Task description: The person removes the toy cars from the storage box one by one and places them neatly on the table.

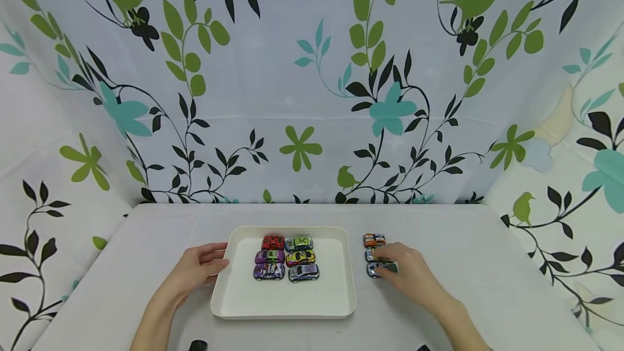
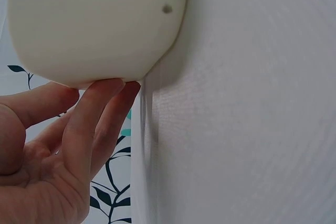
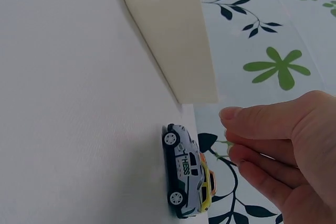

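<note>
2 dark objects (image 1: 198,345) are protruding at the near edge, at about 7 and 4 o'clock of the rectangular cream tray (image 1: 283,302). The left hand (image 1: 197,266) is touching the tray's 9 o'clock rim with its fingertips, thumb and fingers slightly separated, apparently steadying it. The right hand (image 1: 411,275) is hovering at 3 o'clock on the tray's clock face; its thumb and fingertips are standing apart, a gap probably suited to a car body, with nothing visibly pinched.

In the tray, a purple toy car (image 1: 269,271) and a silver toy car (image 1: 303,273) are forming the near row. A purple-and-green car (image 1: 270,256) and a yellow car (image 1: 300,258) are following towards 12 o'clock, then a red car (image 1: 273,242) and a lime car (image 1: 299,243). This pairing is probably serving tidy spacing.

Under the right hand, a HESS-lettered car (image 3: 186,174), a partly covered car (image 1: 369,255) and an orange car (image 1: 374,240) are lining up on the white table (image 1: 468,242). Beyond, a leaf-and-bird cloth (image 1: 253,75) is hanging.

The frame is cutting off the dark objects. The right fingers are hiding most of the middle car; contact with it is remaining unclear.
</note>
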